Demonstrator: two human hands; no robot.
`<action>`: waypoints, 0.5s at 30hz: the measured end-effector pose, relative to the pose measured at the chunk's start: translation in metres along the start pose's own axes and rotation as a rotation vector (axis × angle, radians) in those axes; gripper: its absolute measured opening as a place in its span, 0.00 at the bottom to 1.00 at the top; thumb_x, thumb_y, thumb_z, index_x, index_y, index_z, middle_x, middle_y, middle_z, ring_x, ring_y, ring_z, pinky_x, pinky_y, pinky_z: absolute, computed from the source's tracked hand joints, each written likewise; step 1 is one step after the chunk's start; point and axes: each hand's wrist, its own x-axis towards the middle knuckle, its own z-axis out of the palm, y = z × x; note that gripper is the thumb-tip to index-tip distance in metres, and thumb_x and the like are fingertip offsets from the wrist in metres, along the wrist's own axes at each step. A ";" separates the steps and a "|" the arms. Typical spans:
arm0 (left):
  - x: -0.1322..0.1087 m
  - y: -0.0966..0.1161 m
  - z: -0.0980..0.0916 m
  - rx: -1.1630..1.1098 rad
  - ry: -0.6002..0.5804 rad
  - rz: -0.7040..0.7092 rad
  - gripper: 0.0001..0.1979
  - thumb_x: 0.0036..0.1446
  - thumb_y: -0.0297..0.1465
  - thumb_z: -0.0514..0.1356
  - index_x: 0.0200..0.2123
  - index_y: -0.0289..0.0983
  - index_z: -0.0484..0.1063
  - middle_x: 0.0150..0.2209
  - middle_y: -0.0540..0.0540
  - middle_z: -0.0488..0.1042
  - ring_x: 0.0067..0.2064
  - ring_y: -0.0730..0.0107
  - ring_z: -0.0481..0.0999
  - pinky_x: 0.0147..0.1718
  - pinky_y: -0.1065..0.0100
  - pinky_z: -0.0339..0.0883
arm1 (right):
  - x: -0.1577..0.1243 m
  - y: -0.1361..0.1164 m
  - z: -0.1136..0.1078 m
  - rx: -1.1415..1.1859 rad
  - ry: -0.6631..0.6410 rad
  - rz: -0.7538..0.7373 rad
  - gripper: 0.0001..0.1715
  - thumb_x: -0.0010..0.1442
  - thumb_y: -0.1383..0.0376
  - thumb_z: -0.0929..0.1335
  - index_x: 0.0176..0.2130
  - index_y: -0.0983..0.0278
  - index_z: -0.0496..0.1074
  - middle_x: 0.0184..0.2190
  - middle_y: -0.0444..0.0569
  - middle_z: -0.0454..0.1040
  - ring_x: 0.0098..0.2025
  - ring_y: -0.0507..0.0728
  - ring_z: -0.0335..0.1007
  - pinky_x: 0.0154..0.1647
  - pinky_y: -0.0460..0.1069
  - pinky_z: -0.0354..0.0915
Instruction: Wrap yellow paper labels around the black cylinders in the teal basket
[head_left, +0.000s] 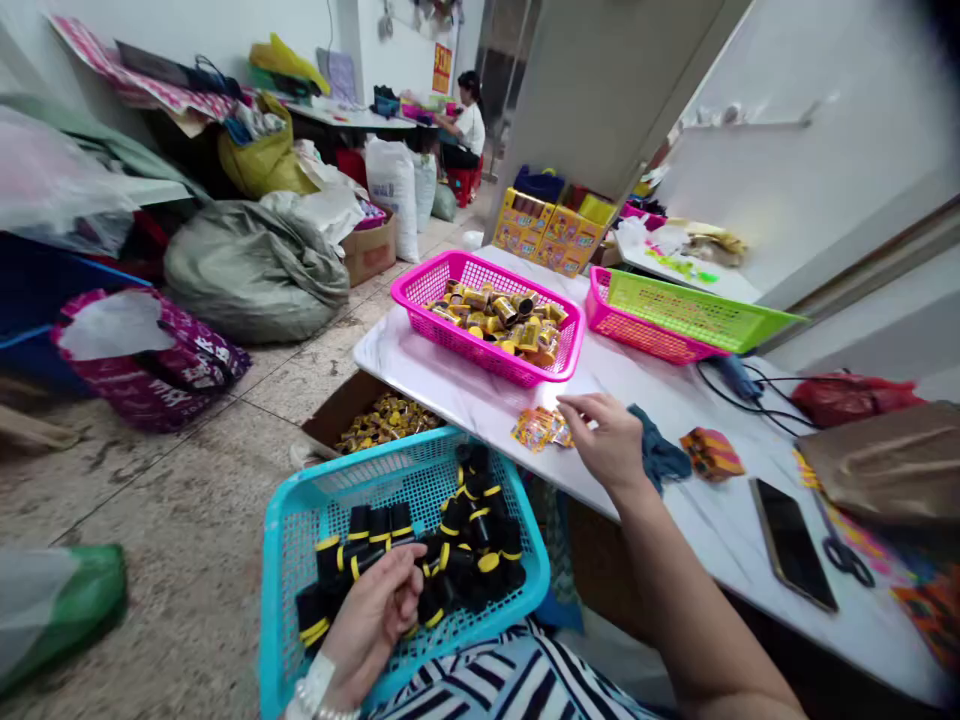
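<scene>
My left hand (382, 610) is over the blue plastic basket (271, 600), its fingers curled in. Black tubes with yellow bands (480, 520) lie in that basket, several of them right beside my fingertips; whether the hand holds one is hidden. Above the table edge, my right hand (611, 445) has its thumb and forefinger pinched together next to a small pile of orange printed labels (536, 428). Anything between those fingertips is too small to make out. Beyond the labels stands a pink basket (487, 352) full of yellow-wrapped small tubes (517, 315).
A cardboard box (322, 415) of yellow tubes sits beside the blue basket. On the white table (442, 375) are a green basket (690, 305), a teal cloth (660, 450), a phone (793, 543), scissors (847, 560) and yellow boxes (544, 232). Another person (466, 130) sits far back.
</scene>
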 end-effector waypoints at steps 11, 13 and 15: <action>0.005 0.002 0.003 -0.028 -0.013 0.024 0.25 0.41 0.42 0.73 0.39 0.33 0.74 0.24 0.53 0.70 0.20 0.83 0.61 0.19 0.77 0.52 | -0.040 0.015 0.054 -0.099 -0.111 -0.087 0.11 0.62 0.63 0.69 0.31 0.63 0.79 0.27 0.48 0.72 0.34 0.58 0.66 0.42 0.54 0.65; 0.007 0.005 0.010 -0.028 -0.038 0.047 0.23 0.44 0.42 0.72 0.38 0.33 0.74 0.24 0.52 0.70 0.20 0.83 0.61 0.19 0.77 0.51 | -0.042 0.010 0.050 -0.098 -0.026 -0.115 0.09 0.61 0.63 0.70 0.31 0.62 0.79 0.27 0.48 0.72 0.34 0.57 0.66 0.42 0.54 0.65; 0.008 0.009 0.020 -0.002 -0.052 0.089 0.22 0.46 0.43 0.71 0.38 0.33 0.74 0.25 0.51 0.70 0.21 0.82 0.62 0.19 0.77 0.51 | -0.046 -0.004 0.046 -0.086 0.081 -0.146 0.05 0.60 0.64 0.71 0.33 0.61 0.80 0.27 0.47 0.72 0.34 0.57 0.66 0.42 0.54 0.65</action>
